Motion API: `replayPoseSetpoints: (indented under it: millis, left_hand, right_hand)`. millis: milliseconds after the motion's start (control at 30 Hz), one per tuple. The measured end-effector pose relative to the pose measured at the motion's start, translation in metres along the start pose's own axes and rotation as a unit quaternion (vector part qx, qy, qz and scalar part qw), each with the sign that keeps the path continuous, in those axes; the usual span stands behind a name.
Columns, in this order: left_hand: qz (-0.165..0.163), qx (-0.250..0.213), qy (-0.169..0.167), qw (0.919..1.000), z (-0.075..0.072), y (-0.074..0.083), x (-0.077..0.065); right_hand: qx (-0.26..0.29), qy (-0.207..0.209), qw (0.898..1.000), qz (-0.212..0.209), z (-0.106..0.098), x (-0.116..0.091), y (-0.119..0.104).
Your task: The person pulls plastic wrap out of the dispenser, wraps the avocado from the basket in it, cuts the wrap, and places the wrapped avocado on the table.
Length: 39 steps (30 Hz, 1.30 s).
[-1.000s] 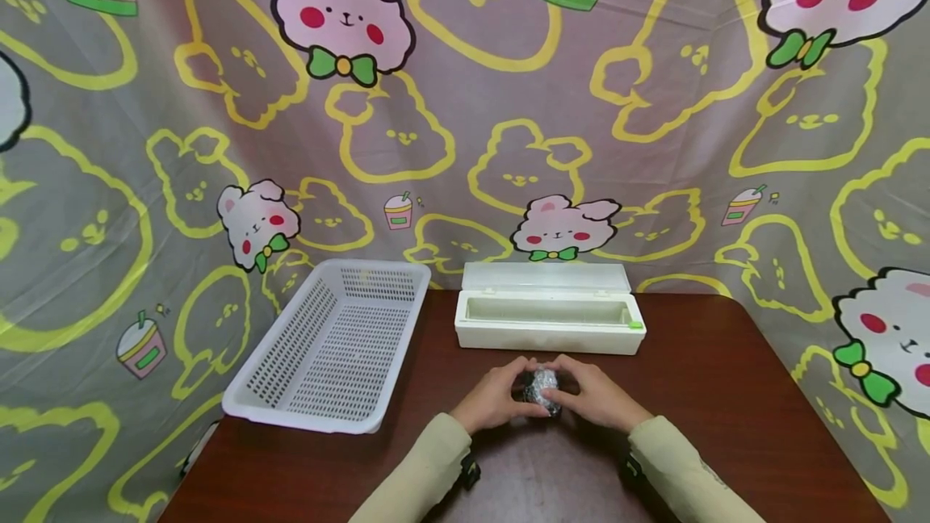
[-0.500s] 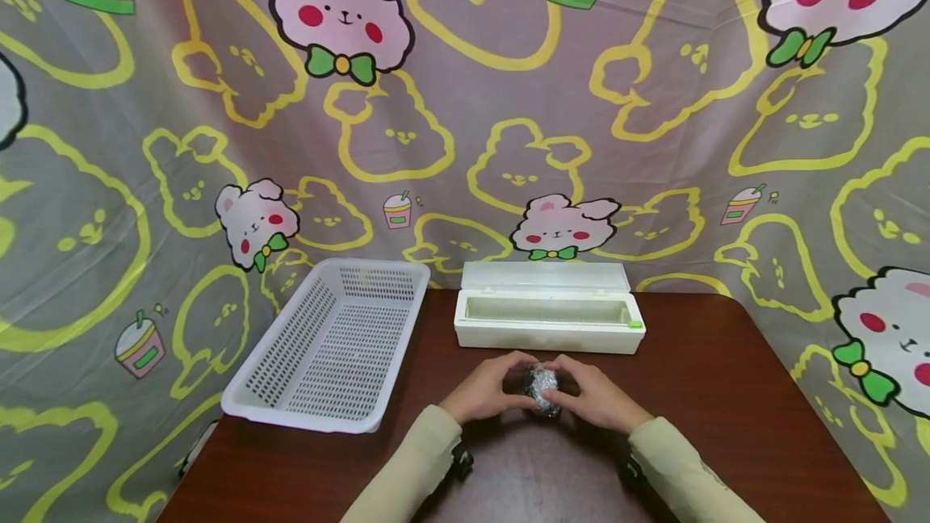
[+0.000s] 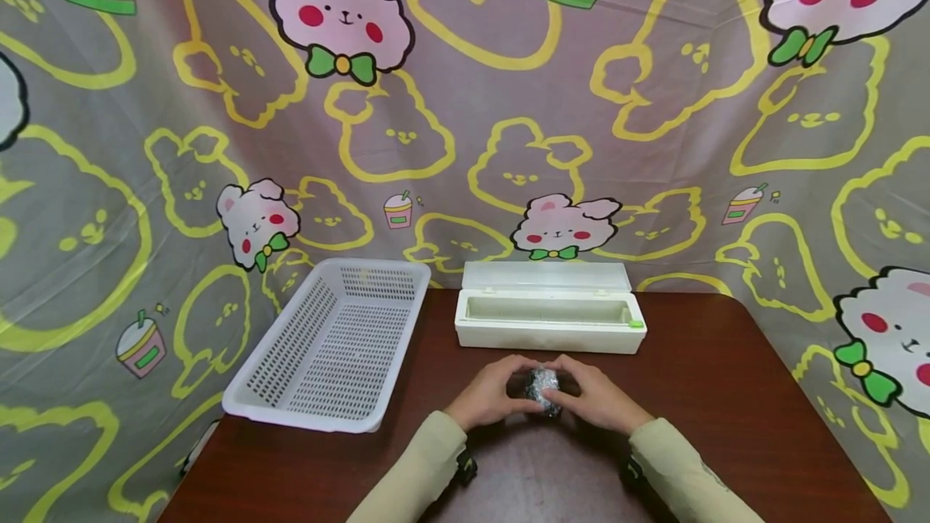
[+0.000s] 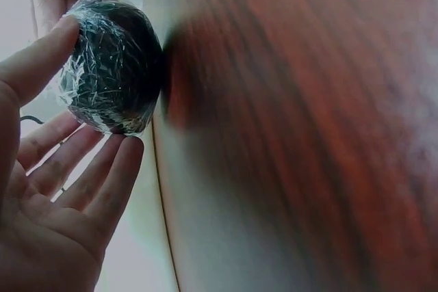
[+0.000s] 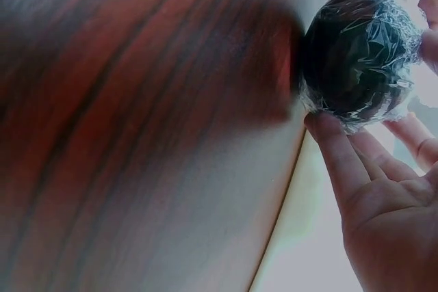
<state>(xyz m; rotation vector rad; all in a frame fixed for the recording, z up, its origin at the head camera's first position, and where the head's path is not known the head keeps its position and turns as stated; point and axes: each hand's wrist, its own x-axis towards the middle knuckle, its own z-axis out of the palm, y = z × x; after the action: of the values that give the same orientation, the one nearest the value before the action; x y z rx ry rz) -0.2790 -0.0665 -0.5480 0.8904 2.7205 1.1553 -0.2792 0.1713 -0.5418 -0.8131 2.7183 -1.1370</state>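
Note:
A dark round thing wrapped in crinkled cling film (image 3: 542, 387) sits on the brown table between both hands. Its kind is hidden by the shiny wrap. My left hand (image 3: 488, 395) holds it from the left, thumb on the near side and fingertips on the far side, as the left wrist view shows on the wrapped ball (image 4: 113, 66). From the right, my right hand (image 3: 603, 400) holds the same ball with thumb and fingertips. In the right wrist view, its fingertips touch the lower edge of the film-covered ball (image 5: 359, 52).
Behind the hands stands a long white box (image 3: 550, 337) with its lid raised and a green slider at the right end. A white perforated plastic basket (image 3: 388, 378) lies to the left. A patterned cloth (image 3: 465, 103) hangs around the brown table (image 3: 726, 394).
My left hand has shifted slightly left and then back towards the wrapped ball. The ball and my right hand stay in nearly the same place.

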Motion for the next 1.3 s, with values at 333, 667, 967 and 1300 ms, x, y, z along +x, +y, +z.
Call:
replayPoseSetpoints:
  millis: [333, 667, 967, 1300]
  left_hand:
    - [0.043, 0.02, -0.028, 0.9985, -0.025, 0.003, 0.006]
    - [-0.006, 0.169, 0.161, 0.9725, -0.057, -0.011, 0.04]
    - [-0.042, 0.237, 0.179, 0.9538, -0.065, -0.035, 0.052]
    - [-0.082, 0.188, 0.147, 0.9677, -0.063, -0.046, 0.055]
  right_hand:
    - [-0.002, 0.002, 1.0, -0.004, 0.0, -0.002, -0.004]
    - [-0.01, 0.007, 1.0, -0.005, 0.0, -0.002, -0.003]
    - [-0.009, 0.006, 1.0, -0.004, 0.0, -0.002, -0.004]
    - [-0.012, 0.007, 1.0, -0.003, -0.001, -0.002, -0.005]
